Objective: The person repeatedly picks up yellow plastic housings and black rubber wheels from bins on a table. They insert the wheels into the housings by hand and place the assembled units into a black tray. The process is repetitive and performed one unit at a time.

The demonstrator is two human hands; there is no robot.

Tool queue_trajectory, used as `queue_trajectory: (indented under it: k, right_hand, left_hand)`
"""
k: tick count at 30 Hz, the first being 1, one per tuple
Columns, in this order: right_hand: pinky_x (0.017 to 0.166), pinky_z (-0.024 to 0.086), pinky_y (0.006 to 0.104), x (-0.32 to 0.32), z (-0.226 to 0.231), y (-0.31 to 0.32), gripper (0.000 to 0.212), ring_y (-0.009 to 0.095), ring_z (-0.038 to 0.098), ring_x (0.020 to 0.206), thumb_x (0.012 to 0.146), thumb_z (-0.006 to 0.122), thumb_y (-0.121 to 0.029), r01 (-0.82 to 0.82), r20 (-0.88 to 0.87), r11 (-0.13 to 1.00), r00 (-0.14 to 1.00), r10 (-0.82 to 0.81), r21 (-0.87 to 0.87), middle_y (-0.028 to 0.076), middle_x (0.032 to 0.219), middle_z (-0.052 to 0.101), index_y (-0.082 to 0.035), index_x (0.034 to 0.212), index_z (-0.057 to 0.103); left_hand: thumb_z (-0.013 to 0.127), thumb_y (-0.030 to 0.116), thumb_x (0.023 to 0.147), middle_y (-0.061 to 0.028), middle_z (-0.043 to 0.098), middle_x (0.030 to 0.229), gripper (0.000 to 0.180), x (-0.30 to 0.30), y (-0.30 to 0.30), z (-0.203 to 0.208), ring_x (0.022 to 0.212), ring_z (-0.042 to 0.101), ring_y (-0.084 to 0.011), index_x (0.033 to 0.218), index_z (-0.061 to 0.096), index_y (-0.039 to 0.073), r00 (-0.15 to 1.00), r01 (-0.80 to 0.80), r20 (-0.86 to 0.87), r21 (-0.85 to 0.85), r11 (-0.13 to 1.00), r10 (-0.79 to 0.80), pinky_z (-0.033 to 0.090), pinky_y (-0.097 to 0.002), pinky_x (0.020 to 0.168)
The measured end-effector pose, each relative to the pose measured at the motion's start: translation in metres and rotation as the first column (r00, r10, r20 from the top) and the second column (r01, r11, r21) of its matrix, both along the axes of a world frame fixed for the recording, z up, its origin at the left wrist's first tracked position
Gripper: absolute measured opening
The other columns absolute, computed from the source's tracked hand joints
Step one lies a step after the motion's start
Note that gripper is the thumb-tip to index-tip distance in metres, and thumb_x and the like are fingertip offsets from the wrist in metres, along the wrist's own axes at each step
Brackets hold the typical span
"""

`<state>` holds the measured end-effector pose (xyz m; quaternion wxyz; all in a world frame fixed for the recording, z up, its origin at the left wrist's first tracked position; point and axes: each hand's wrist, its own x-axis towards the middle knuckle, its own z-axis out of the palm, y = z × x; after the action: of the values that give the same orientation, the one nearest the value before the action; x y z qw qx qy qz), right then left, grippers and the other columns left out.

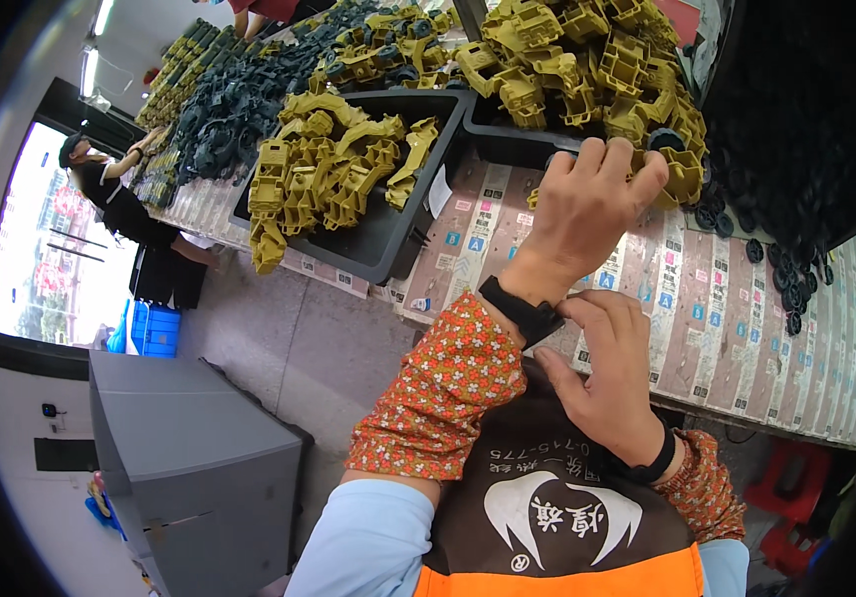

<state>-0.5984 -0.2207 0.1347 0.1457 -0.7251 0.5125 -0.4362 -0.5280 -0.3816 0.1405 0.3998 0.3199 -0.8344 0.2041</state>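
My left hand (584,214), back upward, reaches over the near edge of the pile of yellow plastic toy vehicle bodies (587,70). Its fingers are bent and closed, with the fingertips and whatever they grip hidden. Beside the little finger is a yellow part (684,177) with a dark wheel (665,139) against it. A black band (523,310) circles my left wrist. Just below it is my right hand (609,373), thumb apart from the fingers and fingertips close to the band. Nothing shows between thumb and fingers.
A black tray (388,244) of yellow parts stands left. Loose black wheels (722,221) lie at the right, below a dark heap. Dark grey parts (224,129) cover the far bench. Another person (114,194) works there. A grey cabinet (189,448) stands on the floor.
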Motion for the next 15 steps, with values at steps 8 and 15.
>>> queue_trajectory:
  k: [8, 15]
  right_hand:
    - [0.086, 0.042, 0.0403, 0.008, -0.013, -0.002, 0.034, 0.031, 0.053, 0.097, 0.071, 0.082, -0.002, -0.2, 0.392, 0.976, 0.907, 0.154, 0.081, 0.01, 0.098, 0.055, -0.007, 0.096, 0.06]
    - [0.088, 0.042, 0.0412, -0.005, -0.001, 0.003, 0.024, 0.03, 0.055, 0.1, 0.078, 0.079, -0.005, -0.156, 0.234, 0.987, 0.962, 0.143, 0.038, 0.009, 0.102, 0.06, -0.009, 0.099, 0.066]
  left_hand:
    - [0.074, 0.01, 0.079, -0.0021, 0.055, 0.092, 0.042, -0.006, 0.009, 0.001, 0.082, 0.058, -0.0248, 0.118, 0.063, 0.02, 0.995, -0.021, -0.089, 0.129, 0.991, 0.033, 0.049, -0.0387, 0.065]
    - [0.078, 0.02, 0.089, -0.004, 0.065, 0.11, 0.035, -0.004, 0.015, 0.01, 0.099, 0.067, -0.0229, 0.12, 0.06, 0.015, 0.543, 0.645, -0.839, 0.386, 0.66, -0.039, 0.057, -0.0376, 0.08]
